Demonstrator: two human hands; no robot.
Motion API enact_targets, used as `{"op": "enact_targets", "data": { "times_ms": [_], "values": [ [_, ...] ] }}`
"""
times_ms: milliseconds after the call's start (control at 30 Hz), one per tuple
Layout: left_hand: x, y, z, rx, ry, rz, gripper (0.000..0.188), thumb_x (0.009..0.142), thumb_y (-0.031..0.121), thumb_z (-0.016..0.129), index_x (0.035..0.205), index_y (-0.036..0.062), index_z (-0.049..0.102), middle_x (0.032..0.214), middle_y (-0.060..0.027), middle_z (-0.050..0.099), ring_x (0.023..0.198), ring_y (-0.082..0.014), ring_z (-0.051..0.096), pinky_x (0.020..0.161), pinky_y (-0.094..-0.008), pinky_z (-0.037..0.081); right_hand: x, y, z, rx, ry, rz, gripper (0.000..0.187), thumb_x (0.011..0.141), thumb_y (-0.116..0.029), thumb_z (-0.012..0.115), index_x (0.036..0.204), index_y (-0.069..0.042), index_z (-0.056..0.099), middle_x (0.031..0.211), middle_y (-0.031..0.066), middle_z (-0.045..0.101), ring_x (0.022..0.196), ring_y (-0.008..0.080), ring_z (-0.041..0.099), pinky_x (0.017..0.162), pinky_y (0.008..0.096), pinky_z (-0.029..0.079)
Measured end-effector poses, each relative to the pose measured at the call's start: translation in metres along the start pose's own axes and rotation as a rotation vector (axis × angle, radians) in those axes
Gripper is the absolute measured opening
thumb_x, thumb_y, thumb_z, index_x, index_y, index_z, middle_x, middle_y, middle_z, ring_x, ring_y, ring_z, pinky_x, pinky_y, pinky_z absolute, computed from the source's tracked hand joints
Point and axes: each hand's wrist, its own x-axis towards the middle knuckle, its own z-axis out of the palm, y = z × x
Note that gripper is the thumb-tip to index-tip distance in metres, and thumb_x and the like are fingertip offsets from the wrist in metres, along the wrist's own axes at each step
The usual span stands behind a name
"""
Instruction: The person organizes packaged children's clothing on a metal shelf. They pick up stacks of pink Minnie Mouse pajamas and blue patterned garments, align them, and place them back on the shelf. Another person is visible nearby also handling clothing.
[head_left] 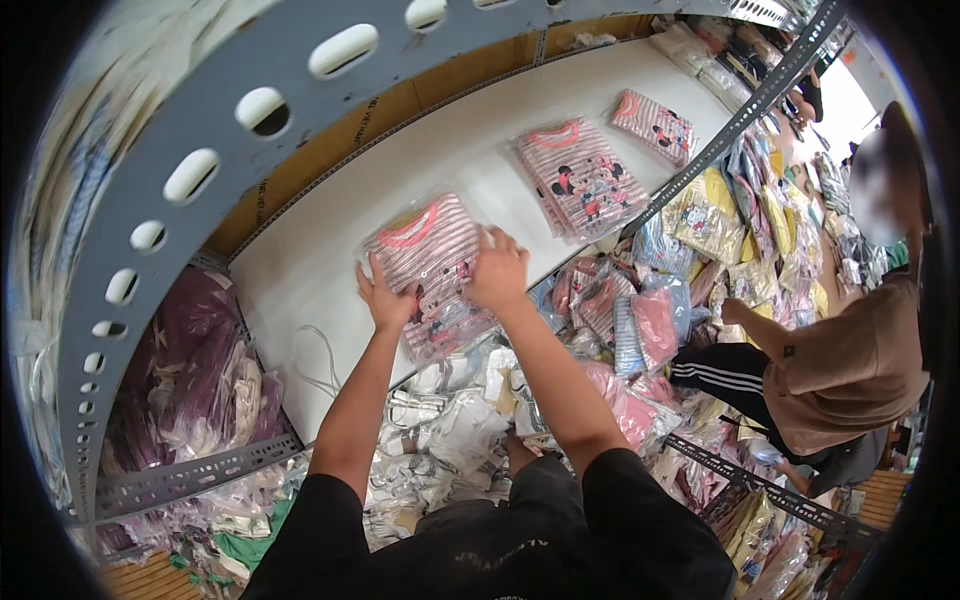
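Even, fairly bright light falls across the white shelf (460, 135) with only soft shadows, while a patch at upper right (850, 98) burns out to white and the plastic-wrapped striped shirts (585, 180) catch small glints. The fisheye bends the slotted metal beam (303, 82) into an arc and darkens to black at the rim — the hands (498, 275) look slightly soft, and a co-worker's head (888, 190) is blurred over.
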Motion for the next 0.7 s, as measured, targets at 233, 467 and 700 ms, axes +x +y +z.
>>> {"op": "enact_targets", "data": {
  "times_ms": [233,467,700],
  "values": [
    [0.031,0.026,0.019,0.506,-0.243,0.405,0.064,0.089,0.038,0.054,0.149,0.0222,0.035,0.160,-0.0108,0.011,0.143,-0.0472,0.010,0.114,-0.0609,0.008,0.061,0.017,0.059,-0.123,0.050,-0.480,0.056,0.094,-0.043,0.048,0.146,-0.025,0.039,0.157,0.0095,0.024,0.145,0.0378,0.015,0.114,0.0610,0.019],
    [0.023,0.009,0.049,0.453,-0.242,0.392,0.061,0.092,0.039,0.050,0.149,0.0245,0.034,0.160,-0.0099,0.016,0.144,-0.0444,0.009,0.114,-0.0608,0.007,0.062,0.043,0.087,0.128,0.137,-0.456,0.049,0.088,-0.035,0.053,0.136,-0.025,0.051,0.153,0.0051,0.031,0.143,0.0371,0.022,0.112,0.0588,0.027],
    [0.038,0.007,0.056,0.580,-0.307,0.352,0.063,0.094,0.042,0.048,0.151,0.0278,0.027,0.160,-0.0094,0.016,0.145,-0.0413,0.012,0.114,-0.0599,0.010,0.066,0.034,0.081,-0.034,0.165,-0.345,0.052,0.087,-0.038,0.054,0.136,-0.022,0.052,0.151,0.0100,0.035,0.141,0.0378,0.026,0.112,0.0627,0.018]
  ]
}}
